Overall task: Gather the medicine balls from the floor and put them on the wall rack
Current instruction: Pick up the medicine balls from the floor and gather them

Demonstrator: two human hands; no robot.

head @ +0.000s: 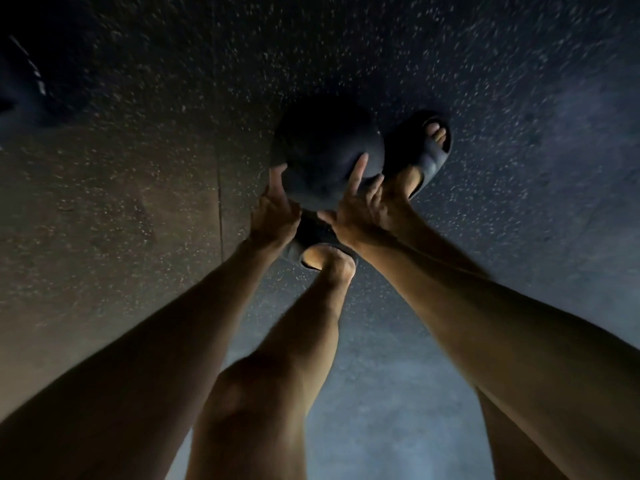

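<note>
Both hands are on one dark medicine ball, which sits low over the speckled floor, a little toward 12 o'clock from the middle of the view. In this dim light I cannot tell whether it rests on the floor or has just cleared it.

The left hand meets the ball at about its 7 o'clock edge, with its fingers stretched up along the curve. The right hand takes the 5 o'clock side. Its index finger lies straight on the ball's surface and its thumb reaches under. The fingers of both hands are apart and laid against the ball, not wrapped round it.

A sandalled right foot stands just beside the ball at 3 o'clock. The left foot is at 6 o'clock, behind the wrists.

This looks like the pick-up step for this ball. The next move probably calls for the palms to squeeze inward, with the fingers working further underneath, before a straight lift clear of both feet.

The wall rack is not in view, so the person would have to rise and turn to find it. A dark shape at 10 o'clock is too dim to name.
</note>
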